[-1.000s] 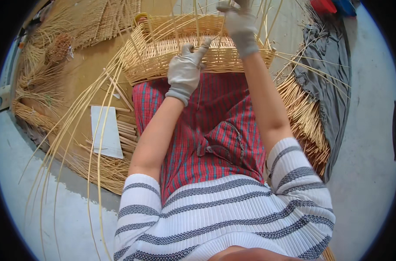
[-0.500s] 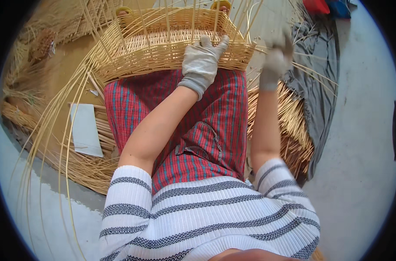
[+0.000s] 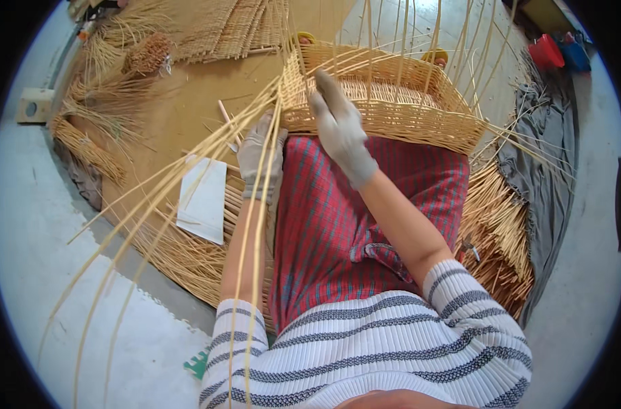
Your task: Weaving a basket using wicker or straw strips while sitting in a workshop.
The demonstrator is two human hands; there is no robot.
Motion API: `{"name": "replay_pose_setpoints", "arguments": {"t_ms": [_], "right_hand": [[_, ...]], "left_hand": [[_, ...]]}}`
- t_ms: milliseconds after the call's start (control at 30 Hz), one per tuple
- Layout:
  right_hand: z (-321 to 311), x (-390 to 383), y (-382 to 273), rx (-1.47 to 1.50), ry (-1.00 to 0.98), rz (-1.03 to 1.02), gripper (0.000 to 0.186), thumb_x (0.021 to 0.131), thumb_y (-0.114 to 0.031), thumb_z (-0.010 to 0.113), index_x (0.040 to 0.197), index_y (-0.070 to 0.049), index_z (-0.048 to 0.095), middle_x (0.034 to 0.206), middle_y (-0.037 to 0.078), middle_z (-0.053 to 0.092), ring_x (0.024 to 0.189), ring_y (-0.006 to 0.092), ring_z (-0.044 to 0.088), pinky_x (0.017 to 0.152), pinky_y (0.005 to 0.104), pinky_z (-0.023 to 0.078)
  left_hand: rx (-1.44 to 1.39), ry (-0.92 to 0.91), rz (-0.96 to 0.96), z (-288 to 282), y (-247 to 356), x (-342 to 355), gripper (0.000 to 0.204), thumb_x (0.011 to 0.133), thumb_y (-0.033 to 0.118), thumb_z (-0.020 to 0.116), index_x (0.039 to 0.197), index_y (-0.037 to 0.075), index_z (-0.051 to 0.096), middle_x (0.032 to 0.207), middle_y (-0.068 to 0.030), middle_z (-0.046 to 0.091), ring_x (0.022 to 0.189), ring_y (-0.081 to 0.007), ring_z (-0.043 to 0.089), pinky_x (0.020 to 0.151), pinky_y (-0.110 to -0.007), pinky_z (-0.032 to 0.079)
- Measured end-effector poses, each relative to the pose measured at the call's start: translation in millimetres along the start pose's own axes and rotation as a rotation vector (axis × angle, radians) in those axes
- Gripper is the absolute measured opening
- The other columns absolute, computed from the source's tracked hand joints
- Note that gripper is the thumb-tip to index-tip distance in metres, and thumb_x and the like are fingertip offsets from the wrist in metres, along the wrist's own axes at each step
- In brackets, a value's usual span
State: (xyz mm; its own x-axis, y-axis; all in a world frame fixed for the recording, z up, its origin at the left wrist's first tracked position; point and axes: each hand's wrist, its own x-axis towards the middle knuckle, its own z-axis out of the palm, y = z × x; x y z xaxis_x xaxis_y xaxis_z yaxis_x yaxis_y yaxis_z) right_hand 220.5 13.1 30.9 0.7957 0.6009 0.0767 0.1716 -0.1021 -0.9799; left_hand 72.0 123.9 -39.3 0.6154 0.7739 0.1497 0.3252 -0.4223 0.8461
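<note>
A rectangular wicker basket [image 3: 399,121] in the weaving rests at the far edge of my lap, with upright stakes rising from its walls. Long loose wicker strands [image 3: 188,167] fan out from its left corner toward me. My left hand [image 3: 261,157], in a grey-white glove, is beside that corner, behind the strands; they partly cover its fingers, so its grip is unclear. My right hand [image 3: 343,133], gloved too, lies against the near wall close to the same corner. Its fingers stretch up past the rim and hold nothing I can see.
A red checked cloth [image 3: 365,211] covers my lap. Cut wicker rods [image 3: 494,232] lie on the right beside a grey cloth [image 3: 539,170]. To the left are a white sheet [image 3: 203,201], wicker bundles [image 3: 85,146] and a woven panel [image 3: 232,27]. Red and blue containers [image 3: 546,52] stand far right.
My left hand has gone from the near wall to the left corner strands. My right hand has crossed from the right corner to the near wall's left end. The whole view has shifted.
</note>
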Motion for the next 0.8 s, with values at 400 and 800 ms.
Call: {"name": "replay_pose_setpoints", "arguments": {"t_ms": [400, 800], "right_hand": [[84, 119, 60, -0.377, 0.724, 0.536, 0.106, 0.076, -0.054, 0.094, 0.154, 0.0, 0.048, 0.133, 0.023, 0.066, 0.118, 0.0258, 0.067, 0.098, 0.0337, 0.055], [37, 112, 29, 0.715, -0.08, -0.042, 0.016, 0.104, -0.012, 0.069, 0.112, 0.0, 0.076, 0.089, 0.007, 0.075, 0.074, 0.0148, 0.072, 0.065, 0.0281, 0.057]], "left_hand": [[0.474, -0.219, 0.006, 1, -25, 36, 0.068, 0.088, 0.026, 0.082, 0.149, 0.032, 0.052, 0.108, -0.0068, 0.078, 0.083, -0.0316, 0.075, 0.07, -0.048, 0.056], [0.305, -0.108, 0.068, -8, 16, 22, 0.04, 0.096, 0.018, 0.07, 0.135, 0.026, 0.062, 0.112, -0.0046, 0.077, 0.095, -0.0337, 0.075, 0.078, -0.045, 0.057]]}}
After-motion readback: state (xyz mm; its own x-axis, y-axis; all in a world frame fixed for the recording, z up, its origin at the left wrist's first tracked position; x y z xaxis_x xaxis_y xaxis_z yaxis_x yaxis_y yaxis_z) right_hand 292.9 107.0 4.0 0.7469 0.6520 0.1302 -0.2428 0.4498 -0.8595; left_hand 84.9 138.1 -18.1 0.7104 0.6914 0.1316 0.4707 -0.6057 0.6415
